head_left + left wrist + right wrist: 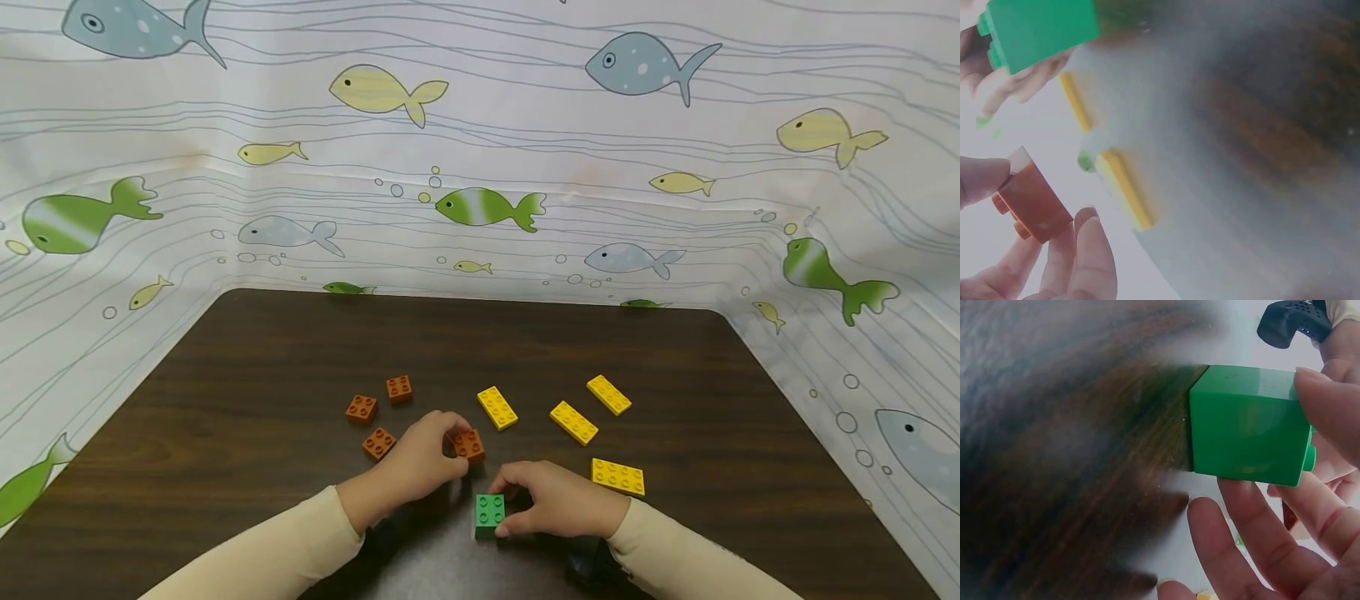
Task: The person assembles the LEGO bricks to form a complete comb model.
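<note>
Left grip: our left hand (422, 460) pinches an orange brick (468, 447) between thumb and fingers; from above, the hand hides some of its fingers, and we cannot tell if the brick touches the counter (300, 350).
Right grip: our right hand (558, 500) pinches the green brick (490, 515), thumb on one side and fingers on the other; the outer fingers are hidden from above but show from the right wrist.
Green brick's place: nearer us than the held orange brick and apart from it; whether it rests on the counter is hard to tell.
Cut off: both cream sleeves (300, 542) and the counter's near part leave the head view at the bottom; the fish-printed cloth (525, 150) runs past its edges.
Hard to make out: dark shapes under our wrists; from the left wrist, much is blurred and washed out.
Orange count: four, the held one plus three loose orange bricks (362, 409) grouped to its left, one just beside our left hand.
Yellow count: four flat yellow bricks (573, 422) lie to the right and beyond, the nearest just beside our right wrist.
Green count: one.
</note>
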`<state>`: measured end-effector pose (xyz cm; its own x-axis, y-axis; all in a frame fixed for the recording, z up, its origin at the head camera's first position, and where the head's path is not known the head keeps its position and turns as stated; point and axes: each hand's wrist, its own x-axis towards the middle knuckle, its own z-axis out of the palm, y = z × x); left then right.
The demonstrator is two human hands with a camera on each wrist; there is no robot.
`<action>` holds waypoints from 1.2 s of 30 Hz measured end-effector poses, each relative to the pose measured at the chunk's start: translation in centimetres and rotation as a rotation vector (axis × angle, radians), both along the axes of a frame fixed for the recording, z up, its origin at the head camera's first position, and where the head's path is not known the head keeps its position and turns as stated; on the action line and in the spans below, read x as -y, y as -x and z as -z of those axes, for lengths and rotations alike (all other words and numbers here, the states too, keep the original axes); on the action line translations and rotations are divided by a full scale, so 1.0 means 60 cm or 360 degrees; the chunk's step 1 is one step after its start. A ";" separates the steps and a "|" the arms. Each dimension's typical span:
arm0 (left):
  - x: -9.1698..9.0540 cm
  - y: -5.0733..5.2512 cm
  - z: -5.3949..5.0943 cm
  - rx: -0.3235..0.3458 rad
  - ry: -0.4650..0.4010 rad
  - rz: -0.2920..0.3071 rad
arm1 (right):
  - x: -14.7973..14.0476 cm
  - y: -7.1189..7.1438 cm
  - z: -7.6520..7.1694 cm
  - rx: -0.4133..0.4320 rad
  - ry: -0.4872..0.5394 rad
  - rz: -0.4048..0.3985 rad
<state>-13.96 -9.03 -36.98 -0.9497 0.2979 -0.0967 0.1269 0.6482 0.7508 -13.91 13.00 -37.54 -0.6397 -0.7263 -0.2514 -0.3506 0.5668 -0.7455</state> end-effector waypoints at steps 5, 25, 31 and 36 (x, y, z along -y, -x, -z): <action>0.004 -0.008 -0.012 -0.0042 -0.0053 0.0008 | 0.001 0.001 0.000 -0.0004 0.0001 -0.0004; 0.003 -0.065 -0.025 0.0011 -0.0211 0.0317 | 0.001 0.002 0.001 0.0031 0.0066 -0.0029; 0.000 -0.073 -0.022 0.0002 -0.0239 0.0379 | 0.000 0.002 0.002 0.0026 0.0086 -0.0041; -0.004 -0.078 -0.018 0.0027 -0.0258 0.0403 | 0.001 0.002 0.002 0.0014 0.0083 -0.0044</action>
